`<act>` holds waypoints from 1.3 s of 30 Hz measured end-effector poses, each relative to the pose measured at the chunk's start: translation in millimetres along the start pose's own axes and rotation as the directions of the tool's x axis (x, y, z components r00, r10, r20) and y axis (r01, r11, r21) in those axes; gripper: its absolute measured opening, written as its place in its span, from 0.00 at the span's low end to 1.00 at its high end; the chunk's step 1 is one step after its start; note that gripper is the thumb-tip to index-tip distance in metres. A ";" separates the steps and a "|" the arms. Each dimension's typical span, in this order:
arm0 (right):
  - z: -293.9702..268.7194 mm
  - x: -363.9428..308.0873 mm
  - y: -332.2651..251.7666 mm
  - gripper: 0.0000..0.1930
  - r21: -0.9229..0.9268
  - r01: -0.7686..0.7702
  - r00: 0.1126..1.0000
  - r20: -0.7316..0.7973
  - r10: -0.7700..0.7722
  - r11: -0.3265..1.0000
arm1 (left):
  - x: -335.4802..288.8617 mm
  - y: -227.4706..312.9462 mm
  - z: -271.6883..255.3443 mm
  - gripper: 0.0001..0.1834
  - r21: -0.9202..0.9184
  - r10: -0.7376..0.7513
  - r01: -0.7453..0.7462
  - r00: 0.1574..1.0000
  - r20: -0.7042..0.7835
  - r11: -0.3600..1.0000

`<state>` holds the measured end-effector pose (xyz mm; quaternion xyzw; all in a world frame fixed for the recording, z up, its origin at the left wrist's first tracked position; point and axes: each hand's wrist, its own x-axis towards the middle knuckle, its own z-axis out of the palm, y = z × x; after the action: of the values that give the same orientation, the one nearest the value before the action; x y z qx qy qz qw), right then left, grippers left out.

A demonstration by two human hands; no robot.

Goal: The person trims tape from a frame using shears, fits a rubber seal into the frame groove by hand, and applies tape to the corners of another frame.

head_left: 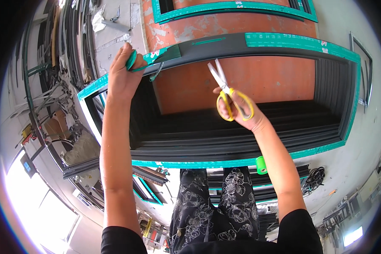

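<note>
With left fingers (121, 53) pinching green plastic film (131, 61) at the far-left of the black rectangular metal frame (216, 47) and right fingers (240, 100) looped through yellow-handled steel scissors (225, 90) over its opening, we should keep the film taut.

A black cable coil (314, 179) lies right, a bright window (57, 216) left

Scissors (227, 90): yellow handles, silvery blades. Rectangular frame (207, 48): charcoal-grey bare profile, bordered in teal-green protective film (283, 40) printed with white lettering and small red-and-white marks. Flat panel (249, 78): orange-red, blotched with pale grey. Small roll (261, 165): vivid lime green. Trousers (194, 207): black, with an all-over pattern of white outlined flowers. Sleeves (122, 241): plain black. Coiled cable (314, 180): black.
</note>
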<state>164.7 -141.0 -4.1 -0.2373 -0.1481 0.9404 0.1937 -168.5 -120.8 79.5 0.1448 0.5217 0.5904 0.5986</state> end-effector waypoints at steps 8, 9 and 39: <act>41.8 87.1 59.0 0.32 0.232 -0.126 0.984 0.149 0.093 0.964 | 3.9 19.5 -28.3 0.15 -0.147 -0.058 0.038 0.989 -0.135 0.988; 46.0 101.0 58.9 0.32 0.280 -0.080 0.987 0.157 0.036 0.957 | 4.9 19.9 -26.1 0.14 -0.140 -0.051 0.035 0.992 -0.115 0.990; 267.1 240.7 364.1 0.21 -0.943 -0.042 0.982 0.022 -0.187 -0.329 | -565.2 -195.0 -249.6 0.09 0.154 -0.461 0.750 0.539 -0.705 0.643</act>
<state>-272.4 -407.0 -7.2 -0.3505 -0.8508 0.3914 -0.0118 -122.3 -767.1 78.6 -0.1177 0.8192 0.2154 0.5183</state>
